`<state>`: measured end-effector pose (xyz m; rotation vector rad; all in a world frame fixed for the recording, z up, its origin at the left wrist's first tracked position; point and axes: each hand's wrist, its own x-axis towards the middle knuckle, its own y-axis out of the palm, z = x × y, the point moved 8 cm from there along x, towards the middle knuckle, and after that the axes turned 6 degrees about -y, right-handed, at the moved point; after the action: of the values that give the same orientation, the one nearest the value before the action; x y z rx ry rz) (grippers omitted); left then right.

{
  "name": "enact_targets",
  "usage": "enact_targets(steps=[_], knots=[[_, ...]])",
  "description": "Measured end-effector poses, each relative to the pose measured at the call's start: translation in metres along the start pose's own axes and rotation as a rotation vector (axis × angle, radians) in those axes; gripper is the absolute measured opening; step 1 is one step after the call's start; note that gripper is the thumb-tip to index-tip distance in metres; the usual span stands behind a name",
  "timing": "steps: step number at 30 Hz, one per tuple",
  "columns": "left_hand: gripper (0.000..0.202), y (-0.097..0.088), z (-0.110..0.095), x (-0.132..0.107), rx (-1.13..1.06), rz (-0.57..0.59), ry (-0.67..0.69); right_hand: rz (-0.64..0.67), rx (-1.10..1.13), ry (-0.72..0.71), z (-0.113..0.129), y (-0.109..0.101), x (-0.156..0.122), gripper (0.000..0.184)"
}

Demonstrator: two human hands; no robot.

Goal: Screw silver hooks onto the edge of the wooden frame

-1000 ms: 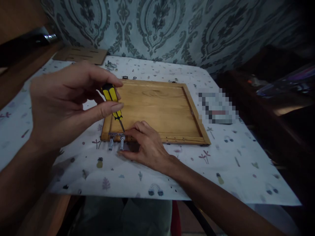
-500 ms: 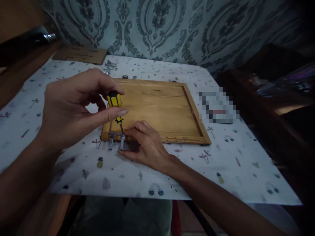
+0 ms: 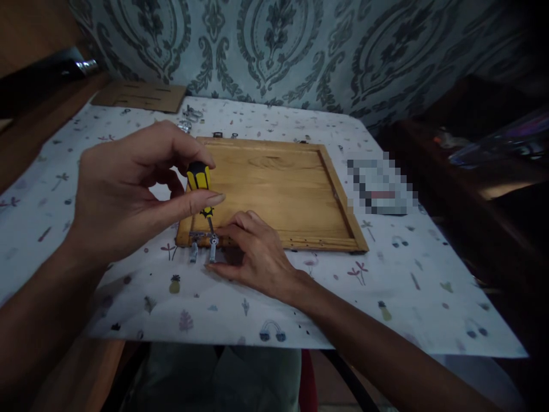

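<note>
My left hand [image 3: 132, 191] is closed on a small yellow-and-black screwdriver [image 3: 199, 178], fingers and thumb round its handle. The shaft points down, tilted slightly, and its tip meets a small silver metal fitting [image 3: 213, 250] with two prongs. This fitting lies across the near left edge of a shallow wooden frame with a panel inside [image 3: 274, 189], its prongs hanging over the edge. My right hand [image 3: 257, 252] pinches the fitting's right prong, index finger beside the screwdriver tip and thumb at the lower end. Any screw under the tip is too small to make out.
A patterned white cloth [image 3: 240, 326] covers the table. Loose metal parts [image 3: 194, 114] lie behind the frame, near a slotted brown board [image 3: 139, 96]. A blurred-out flat item [image 3: 380, 186] rests at the right. Patterned fabric [image 3: 278, 46] hangs at the back.
The screwdriver handle has turned slightly between my left fingers, its yellow and black stripes showing differently. My right hand stays at the fitting.
</note>
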<state>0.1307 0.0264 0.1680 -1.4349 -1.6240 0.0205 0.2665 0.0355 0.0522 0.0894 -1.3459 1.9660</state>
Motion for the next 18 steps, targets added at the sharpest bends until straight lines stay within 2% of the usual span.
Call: enact_targets(steps=[6,11,18], knots=[[0.02,0.001,-0.0012,-0.0017,-0.028,-0.003,-0.027,0.025,0.01,0.021,-0.0007,0.0015,-0.0004,0.048],[0.018,-0.0007,-0.0052,-0.0024,-0.013,-0.037,0.018,0.03,0.012,0.037,-0.0005,0.0006,0.0,0.047],[0.016,0.0006,-0.0045,-0.0022,-0.006,-0.015,-0.016,0.034,0.017,0.046,-0.0017,0.0005,0.0004,0.048]])
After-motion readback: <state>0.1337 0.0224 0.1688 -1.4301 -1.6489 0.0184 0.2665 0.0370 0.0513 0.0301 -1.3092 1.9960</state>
